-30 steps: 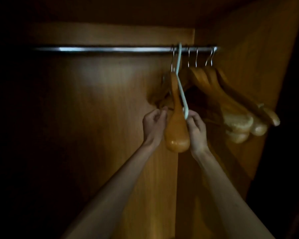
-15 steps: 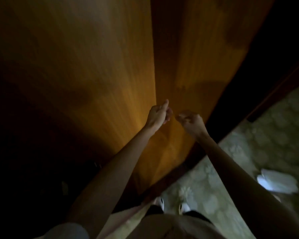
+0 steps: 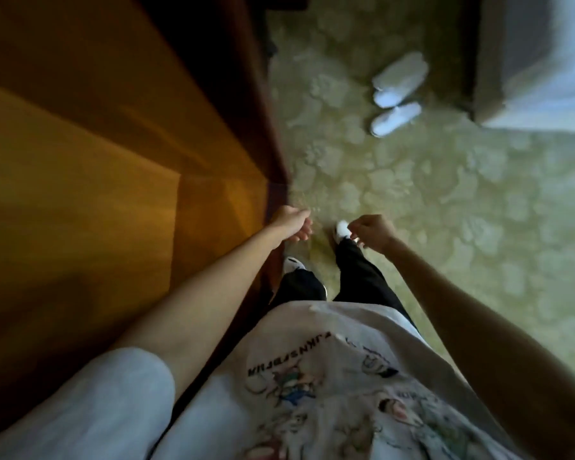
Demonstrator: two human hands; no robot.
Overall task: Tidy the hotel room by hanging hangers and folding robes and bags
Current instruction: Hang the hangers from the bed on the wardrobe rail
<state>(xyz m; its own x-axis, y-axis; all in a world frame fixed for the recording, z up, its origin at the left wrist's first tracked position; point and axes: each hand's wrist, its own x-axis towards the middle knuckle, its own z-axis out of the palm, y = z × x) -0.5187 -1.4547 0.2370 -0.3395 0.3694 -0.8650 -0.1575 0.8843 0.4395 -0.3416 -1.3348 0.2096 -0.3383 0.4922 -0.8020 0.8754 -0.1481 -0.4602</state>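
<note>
Head view: left hand (image 3: 292, 224), right hand (image 3: 374, 232) empty

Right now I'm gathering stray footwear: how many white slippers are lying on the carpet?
2. One slipper lies on the carpet near the upper right; the other slipper sits just below it, side by side. More may be out of frame.

White printed T-shirt (image 3: 329, 386), black trousers (image 3: 362, 277), white shoes (image 3: 342, 229), bare forearms.
</note>
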